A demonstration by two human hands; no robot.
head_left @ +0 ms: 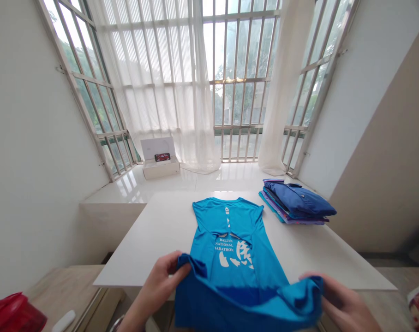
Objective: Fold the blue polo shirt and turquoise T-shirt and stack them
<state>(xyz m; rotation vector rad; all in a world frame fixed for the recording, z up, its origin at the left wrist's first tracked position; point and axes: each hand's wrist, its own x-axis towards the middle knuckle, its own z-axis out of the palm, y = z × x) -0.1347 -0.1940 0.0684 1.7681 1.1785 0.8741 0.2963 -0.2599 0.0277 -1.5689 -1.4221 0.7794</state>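
A bright blue running T-shirt (pixel 226 249) with white "Dalian National Marathon" print lies on a white table (pixel 154 230), its collar at the far end. My left hand (pixel 159 288) pinches the near left part of the shirt's hem and lifts it. My right hand (pixel 341 302) grips the opposite side of the hem. The raised cloth sags between my hands and hangs over the table's near edge, hiding that edge.
A stack of folded clothes (pixel 294 203), topped by a blue shirt, sits at the table's far right. Behind stands an open white box (pixel 160 161) holding a phone, on a glossy ledge below barred windows. A red container (pixel 14 316) sits at lower left.
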